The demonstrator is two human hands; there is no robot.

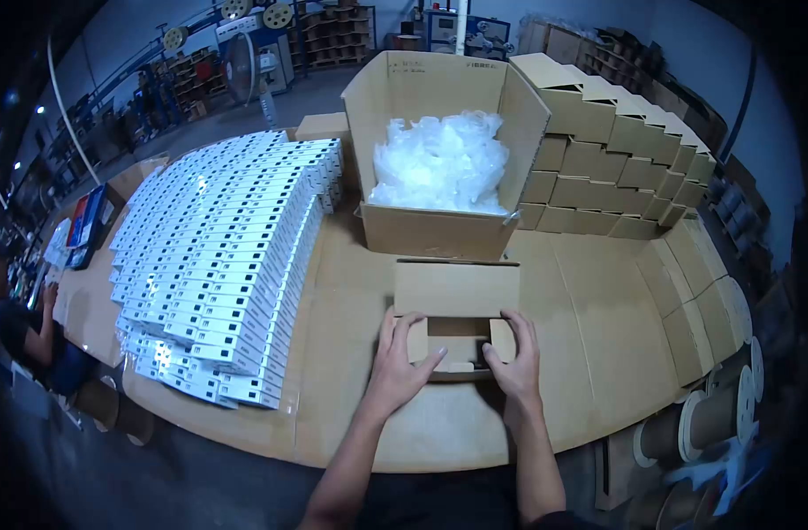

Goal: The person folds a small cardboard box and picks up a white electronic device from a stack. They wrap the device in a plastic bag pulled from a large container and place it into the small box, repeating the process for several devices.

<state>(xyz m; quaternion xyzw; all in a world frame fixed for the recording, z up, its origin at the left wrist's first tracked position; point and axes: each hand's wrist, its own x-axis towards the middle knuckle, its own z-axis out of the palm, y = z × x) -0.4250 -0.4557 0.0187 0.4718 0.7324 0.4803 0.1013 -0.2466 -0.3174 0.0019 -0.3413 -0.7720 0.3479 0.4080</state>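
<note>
A small brown cardboard box point(457, 287) stands in front of me on the table, its lid raised at the back and its top open. My left hand point(399, 367) grips its left side, fingers over the side flap and thumb at the opening. On the opposite side, my right hand point(517, 364) holds the right flap and wall, with the thumb bent in at the rim. Something white shows low in the opening, near the front wall. Part of the front is hidden behind my thumbs.
Stacked white boxes point(218, 247) cover the table's left side. Behind the small box, a large open carton point(444, 231) holds clear plastic packaging point(444, 163). Brown boxes point(589, 163) are piled at the back right. A person point(33, 331) is at far left; spools point(722, 424) stand lower right.
</note>
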